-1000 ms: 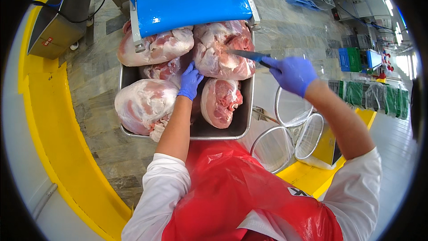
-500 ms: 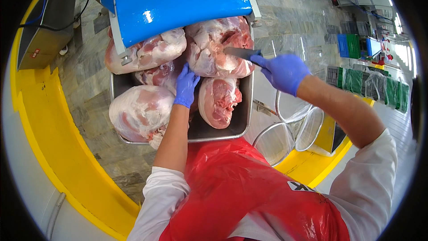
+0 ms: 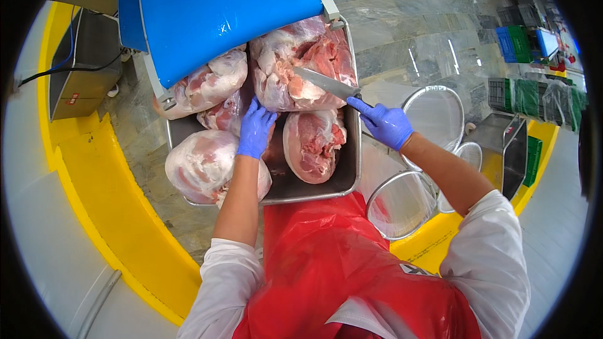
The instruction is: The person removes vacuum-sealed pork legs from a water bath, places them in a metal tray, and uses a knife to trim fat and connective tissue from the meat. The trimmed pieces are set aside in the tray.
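Observation:
My right hand (image 3: pixel 381 124), in a blue-violet glove, is closed around the dark handle of a knife (image 3: pixel 326 83). The blade lies across a large raw meat piece (image 3: pixel 282 66) at the far right of a metal tub (image 3: pixel 314 197), its tip pointing left. My left hand (image 3: pixel 255 129), gloved alike, rests with fingers stretched out at that piece's lower left edge. Other meat pieces share the tub: a pale one (image 3: pixel 201 160) near left, a smaller one (image 3: pixel 314 147) near right, one (image 3: pixel 217 78) partly under the blue belt, and one (image 3: pixel 223 113) mostly hidden.
A blue conveyor belt (image 3: pixel 226 12) overhangs the tub's far side. To the right stand round metal hoops with clear bags (image 3: pixel 402 204). Yellow raised edging (image 3: pixel 107 194) runs along the left. Green crates (image 3: pixel 527 103) sit at far right; a steel box (image 3: pixel 85 81) stands at left.
The whole view has shifted, moving the belt leftward in the picture. More of the knife blade now shows, and it reaches further left over the meat. My left hand stays beside the same piece.

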`<state>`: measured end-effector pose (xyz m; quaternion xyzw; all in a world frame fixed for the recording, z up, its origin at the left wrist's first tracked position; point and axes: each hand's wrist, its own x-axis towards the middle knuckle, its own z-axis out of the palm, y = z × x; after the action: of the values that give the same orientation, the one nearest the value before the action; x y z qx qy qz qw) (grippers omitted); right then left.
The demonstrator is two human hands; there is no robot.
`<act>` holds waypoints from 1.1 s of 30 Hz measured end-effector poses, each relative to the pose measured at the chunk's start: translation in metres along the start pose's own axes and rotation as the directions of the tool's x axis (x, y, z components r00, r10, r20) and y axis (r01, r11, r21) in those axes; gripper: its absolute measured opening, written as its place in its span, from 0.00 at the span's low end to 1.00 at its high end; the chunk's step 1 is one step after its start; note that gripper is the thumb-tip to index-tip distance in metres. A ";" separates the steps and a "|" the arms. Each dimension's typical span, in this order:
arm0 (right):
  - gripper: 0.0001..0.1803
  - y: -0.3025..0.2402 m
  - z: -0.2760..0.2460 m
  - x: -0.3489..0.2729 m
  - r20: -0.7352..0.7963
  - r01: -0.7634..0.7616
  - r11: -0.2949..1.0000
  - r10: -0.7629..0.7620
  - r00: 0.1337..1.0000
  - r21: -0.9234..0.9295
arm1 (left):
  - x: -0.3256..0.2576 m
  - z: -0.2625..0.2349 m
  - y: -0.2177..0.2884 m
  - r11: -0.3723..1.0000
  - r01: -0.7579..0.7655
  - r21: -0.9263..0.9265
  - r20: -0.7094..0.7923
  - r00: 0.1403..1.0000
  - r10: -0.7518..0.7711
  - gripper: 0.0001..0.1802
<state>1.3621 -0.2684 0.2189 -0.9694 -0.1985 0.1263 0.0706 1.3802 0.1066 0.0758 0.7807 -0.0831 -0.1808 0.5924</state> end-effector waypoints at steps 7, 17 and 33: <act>0.32 -0.027 -0.001 -0.019 -0.018 -0.133 0.982 0.137 0.990 0.134 | 0.000 0.001 -0.011 0.834 0.074 -0.547 -0.005 0.996 -0.092 0.29; 0.24 -0.042 -0.191 0.046 0.384 -0.032 0.983 0.100 0.918 -0.180 | 0.005 0.009 -0.005 0.411 0.130 -0.902 -0.051 0.915 -0.400 0.31; 0.27 -0.104 -0.078 -0.008 0.263 -0.236 0.972 0.227 0.938 0.004 | 0.009 0.017 -0.030 0.446 0.154 -0.882 -0.033 0.923 -0.384 0.35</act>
<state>1.3383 -0.1831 0.3151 -0.9595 -0.0884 0.2635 0.0458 1.3799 0.0968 0.0416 0.3946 0.2132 -0.1990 0.8714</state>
